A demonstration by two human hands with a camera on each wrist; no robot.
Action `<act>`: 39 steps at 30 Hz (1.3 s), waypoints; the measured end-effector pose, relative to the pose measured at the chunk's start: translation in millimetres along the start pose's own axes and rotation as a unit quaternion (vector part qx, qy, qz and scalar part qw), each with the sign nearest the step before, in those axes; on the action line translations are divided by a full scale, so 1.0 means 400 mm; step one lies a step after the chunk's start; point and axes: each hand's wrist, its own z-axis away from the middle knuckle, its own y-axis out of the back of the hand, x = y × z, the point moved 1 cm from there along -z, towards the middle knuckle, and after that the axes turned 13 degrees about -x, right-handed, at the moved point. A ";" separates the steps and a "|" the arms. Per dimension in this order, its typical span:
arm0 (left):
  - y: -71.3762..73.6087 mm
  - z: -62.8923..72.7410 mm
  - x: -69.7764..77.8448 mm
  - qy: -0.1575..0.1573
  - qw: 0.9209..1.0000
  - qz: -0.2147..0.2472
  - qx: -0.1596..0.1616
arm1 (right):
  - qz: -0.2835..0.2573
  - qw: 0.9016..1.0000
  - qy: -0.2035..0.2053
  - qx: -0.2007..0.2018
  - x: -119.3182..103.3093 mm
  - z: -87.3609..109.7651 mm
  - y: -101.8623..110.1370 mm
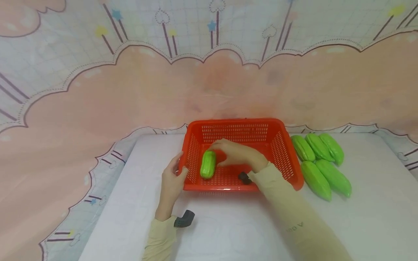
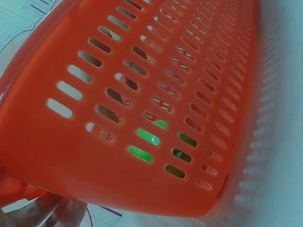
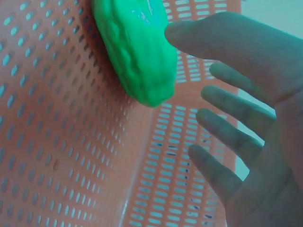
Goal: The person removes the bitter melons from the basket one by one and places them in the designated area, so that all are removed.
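A red plastic basket with slotted walls stands on the white table. Inside it, by the left wall, lies one green ridged gourd. My left hand grips the basket's left rim; in the left wrist view its fingers show only at the lower corner. Over the basket floor, my right hand is right beside the gourd, fingers spread and loosely bent. In the right wrist view the thumb lies against or just in front of the gourd, and the other fingers stand apart from it.
Several more green gourds lie in two rows on the table, close to the basket's right side. Behind the table hangs a patterned cloth. Dark wrist mounts stick out at both sleeves.
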 end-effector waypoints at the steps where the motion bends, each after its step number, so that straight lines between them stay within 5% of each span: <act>1: 0.000 -0.001 -0.001 0.002 1.000 -0.002 0.001 | -0.002 1.000 0.004 -0.003 -0.001 -0.004 -0.001; 23: 0.003 -0.001 -0.001 -0.003 1.000 0.000 -0.004 | 0.010 0.997 0.018 -0.068 -0.030 -0.078 -0.023; 39: 0.004 0.001 0.001 -0.013 1.000 0.002 0.002 | 0.047 0.992 -0.040 -0.106 -0.051 -0.104 -0.026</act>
